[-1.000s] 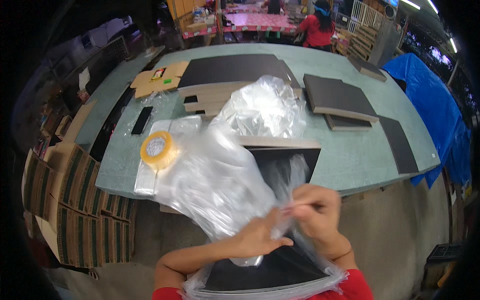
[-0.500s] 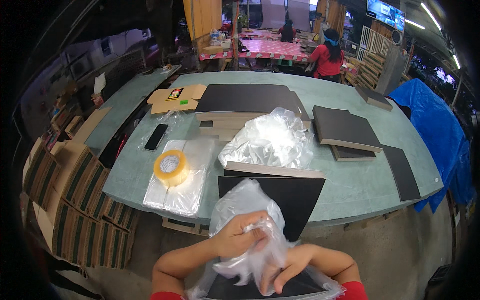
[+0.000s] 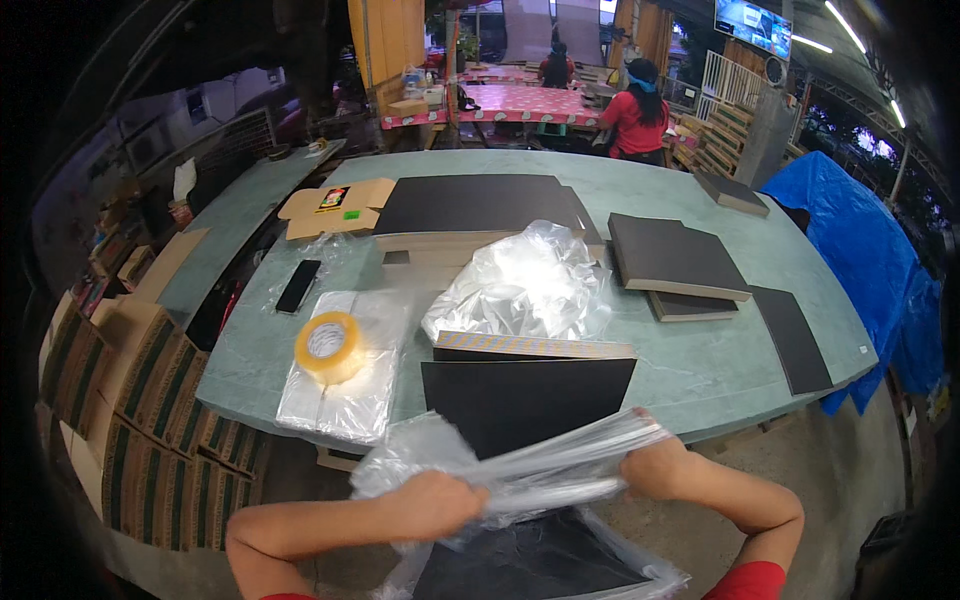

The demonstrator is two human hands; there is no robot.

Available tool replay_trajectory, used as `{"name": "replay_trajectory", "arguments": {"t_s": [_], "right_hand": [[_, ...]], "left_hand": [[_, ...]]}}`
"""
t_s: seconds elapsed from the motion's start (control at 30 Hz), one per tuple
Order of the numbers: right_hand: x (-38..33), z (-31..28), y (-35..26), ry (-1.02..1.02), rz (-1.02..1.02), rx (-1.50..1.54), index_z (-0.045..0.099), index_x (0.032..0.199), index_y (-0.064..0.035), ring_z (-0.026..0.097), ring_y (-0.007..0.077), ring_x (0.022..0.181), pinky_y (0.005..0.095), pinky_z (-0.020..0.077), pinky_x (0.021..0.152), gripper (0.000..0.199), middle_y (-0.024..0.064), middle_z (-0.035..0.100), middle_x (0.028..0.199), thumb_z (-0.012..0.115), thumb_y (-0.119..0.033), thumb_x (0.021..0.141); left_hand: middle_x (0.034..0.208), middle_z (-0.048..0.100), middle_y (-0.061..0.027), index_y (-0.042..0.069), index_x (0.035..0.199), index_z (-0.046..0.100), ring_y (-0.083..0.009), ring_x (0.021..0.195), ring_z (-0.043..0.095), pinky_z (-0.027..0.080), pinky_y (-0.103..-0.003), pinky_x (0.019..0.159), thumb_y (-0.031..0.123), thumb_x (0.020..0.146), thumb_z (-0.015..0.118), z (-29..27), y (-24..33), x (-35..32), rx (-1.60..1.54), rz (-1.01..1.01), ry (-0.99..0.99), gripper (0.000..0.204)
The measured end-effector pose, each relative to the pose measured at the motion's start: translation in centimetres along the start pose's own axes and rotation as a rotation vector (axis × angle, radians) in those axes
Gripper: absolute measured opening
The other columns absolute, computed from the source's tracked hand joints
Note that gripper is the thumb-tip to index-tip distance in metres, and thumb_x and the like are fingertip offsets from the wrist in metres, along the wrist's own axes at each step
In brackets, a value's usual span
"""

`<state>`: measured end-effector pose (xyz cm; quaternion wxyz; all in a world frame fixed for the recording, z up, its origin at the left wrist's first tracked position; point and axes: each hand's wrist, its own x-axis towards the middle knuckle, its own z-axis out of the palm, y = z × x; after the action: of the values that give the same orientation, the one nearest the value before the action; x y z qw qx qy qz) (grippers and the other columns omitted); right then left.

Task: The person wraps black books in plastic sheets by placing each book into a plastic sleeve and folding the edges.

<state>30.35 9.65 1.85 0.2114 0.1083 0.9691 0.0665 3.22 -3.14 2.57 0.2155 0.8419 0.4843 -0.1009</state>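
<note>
My left hand [image 3: 432, 505] and my right hand [image 3: 655, 467] both grip a clear plastic bag [image 3: 545, 468], which is gathered into a stretched band between them. The bag's lower part hangs around a black board [image 3: 530, 560] near my lap. Just beyond my hands lies another black board [image 3: 520, 395] at the table's near edge, with a pale strip-edged panel [image 3: 535, 346] across its top. A crumpled clear bag [image 3: 525, 285] sits behind that.
A roll of yellowish tape [image 3: 328, 347] rests on a stack of flat clear bags [image 3: 340, 385] at the left. A black phone [image 3: 298, 286], open cardboard box [image 3: 335, 207], large black sheets [image 3: 475, 203] and stacked dark boards [image 3: 675, 258] lie on the green table [image 3: 720, 370]. Cartons [image 3: 130, 420] stand left; people sit far behind.
The bag was open and billowing over the table, then bunched at my chest. Now my hands have moved apart, pulling it taut into a narrow band.
</note>
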Motion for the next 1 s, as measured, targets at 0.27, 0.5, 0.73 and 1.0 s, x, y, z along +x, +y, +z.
{"name": "replay_trajectory", "arguments": {"t_s": [0.27, 0.5, 0.73, 1.0], "right_hand": [[-1.4, -5.7, 0.7, 0.762, 0.383, 0.826, 0.056, 0.087, -0.0018, 0.060, 0.0223, 0.065, 0.0321, 0.0471, 0.059, 0.016, 0.0133, 0.061, 0.071, 0.049, -0.004, 0.073], [2.8, -0.2, -1.6, 1.072, 0.467, 0.961, 0.053, 0.092, -0.0032, 0.053, 0.0241, 0.084, 0.0286, 0.0425, 0.070, 0.043, 0.0112, 0.053, 0.088, 0.040, 0.014, 0.056], [3.9, 1.2, 3.0, 1.209, 0.713, 0.647, 0.056, 0.105, -0.0103, 0.046, 0.0260, 0.092, 0.0286, 0.0409, 0.070, 0.059, 0.0115, 0.047, 0.108, 0.044, 0.018, 0.055], [-0.1, 0.8, 2.6, 1.125, 0.570, 1.420, 0.061, 0.092, 0.0011, 0.055, 0.0172, 0.067, 0.0242, 0.0423, 0.062, 0.034, 0.0089, 0.059, 0.075, 0.059, 0.010, 0.059]], "left_hand": [[0.075, 0.058, -0.0157, 0.002, 0.082, 0.057, -0.0297, 0.070, 0.059, 0.047, -0.039, 0.058, 0.023, 0.076, 0.054, 2.5, 0.2, -0.2, 0.001, 0.030, -0.184, 0.022], [0.067, 0.051, -0.0088, 0.000, 0.081, 0.051, -0.0161, 0.060, 0.052, 0.043, -0.029, 0.055, -0.007, 0.060, 0.057, 0.2, -8.1, -1.8, -0.242, -0.570, 1.475, 0.022], [0.100, 0.047, -0.0111, 0.016, 0.114, 0.049, -0.0253, 0.065, 0.051, 0.044, -0.034, 0.060, -0.011, 0.057, 0.050, -1.3, -6.0, 0.9, -0.150, -0.417, 1.126, 0.063], [0.070, 0.056, -0.0065, 0.003, 0.091, 0.061, -0.0134, 0.058, 0.052, 0.041, -0.022, 0.053, -0.005, 0.055, 0.062, -1.0, -6.5, -2.0, -0.549, -0.013, 1.182, 0.037]]}}
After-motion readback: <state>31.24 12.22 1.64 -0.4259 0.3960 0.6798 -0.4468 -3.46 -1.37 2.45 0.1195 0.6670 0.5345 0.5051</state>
